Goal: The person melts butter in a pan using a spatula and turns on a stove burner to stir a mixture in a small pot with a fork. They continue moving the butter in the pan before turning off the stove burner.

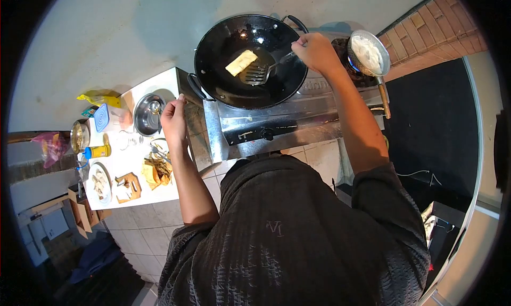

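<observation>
My right hand grips the handle of a slotted spatula. The spatula's blade lies in a large black wok, against a pale yellow, folded rectangular piece of food that sits in oil at the wok's bottom. Left of the wok, my left hand hangs in the air with its fingers curled together; whatever they may hold is hidden. Beside that hand, on the white table, stands a steel bowl with a spoon or ladle in it.
The wok rests on a steel gas stove. A smaller pan with whitish contents sits over a blue flame at right, its wooden handle pointing toward me. The white table bears a yellow bottle, a plate and a glass jar.
</observation>
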`<action>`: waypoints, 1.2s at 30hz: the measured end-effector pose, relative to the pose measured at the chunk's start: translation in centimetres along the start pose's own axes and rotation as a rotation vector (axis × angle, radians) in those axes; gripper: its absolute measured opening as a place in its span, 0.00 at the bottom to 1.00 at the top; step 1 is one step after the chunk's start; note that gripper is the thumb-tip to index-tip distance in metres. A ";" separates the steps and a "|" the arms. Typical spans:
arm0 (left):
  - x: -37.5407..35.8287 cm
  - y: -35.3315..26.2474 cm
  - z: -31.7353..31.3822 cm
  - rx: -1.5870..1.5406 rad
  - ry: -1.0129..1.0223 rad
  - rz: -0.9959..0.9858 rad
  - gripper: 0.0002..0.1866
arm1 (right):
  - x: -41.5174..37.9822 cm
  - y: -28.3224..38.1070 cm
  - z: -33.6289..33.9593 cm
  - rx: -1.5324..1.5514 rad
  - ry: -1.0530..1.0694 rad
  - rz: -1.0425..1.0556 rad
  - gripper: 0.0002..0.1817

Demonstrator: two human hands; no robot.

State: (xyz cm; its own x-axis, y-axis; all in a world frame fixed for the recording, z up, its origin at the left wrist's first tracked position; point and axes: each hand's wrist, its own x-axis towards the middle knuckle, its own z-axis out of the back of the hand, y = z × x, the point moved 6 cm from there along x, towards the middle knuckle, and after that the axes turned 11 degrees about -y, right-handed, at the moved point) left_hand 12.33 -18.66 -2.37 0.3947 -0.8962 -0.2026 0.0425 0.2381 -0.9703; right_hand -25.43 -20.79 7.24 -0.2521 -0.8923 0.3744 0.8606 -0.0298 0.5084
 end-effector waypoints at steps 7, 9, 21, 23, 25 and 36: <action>-0.5 -0.4 0.2 -0.018 -0.015 0.010 0.12 | -0.9 -0.1 -0.6 0.122 -0.051 -0.107 0.17; -0.5 -0.4 0.3 -0.018 -0.015 0.006 0.12 | -1.2 0.6 -0.3 0.121 -0.077 -0.097 0.17; -0.6 -0.3 0.5 -0.008 -0.005 -0.006 0.12 | -0.8 1.9 1.9 0.102 -0.203 -0.094 0.15; -0.7 -0.4 0.4 0.011 -0.013 -0.013 0.12 | -0.9 2.0 1.8 0.107 -0.223 -0.077 0.15; -0.6 -0.4 0.4 -0.004 -0.011 -0.018 0.13 | -0.9 2.3 1.6 0.113 -0.224 -0.071 0.15; -0.3 -0.3 0.3 0.022 0.003 -0.026 0.13 | -1.1 3.9 0.8 0.136 -0.306 0.033 0.13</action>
State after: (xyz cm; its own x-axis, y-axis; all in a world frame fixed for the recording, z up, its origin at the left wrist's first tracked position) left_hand 12.47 -18.34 -2.00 0.3901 -0.9035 -0.1774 0.0727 0.2223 -0.9723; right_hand -22.19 -19.50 9.44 -0.3646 -0.7143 0.5974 0.8085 0.0755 0.5837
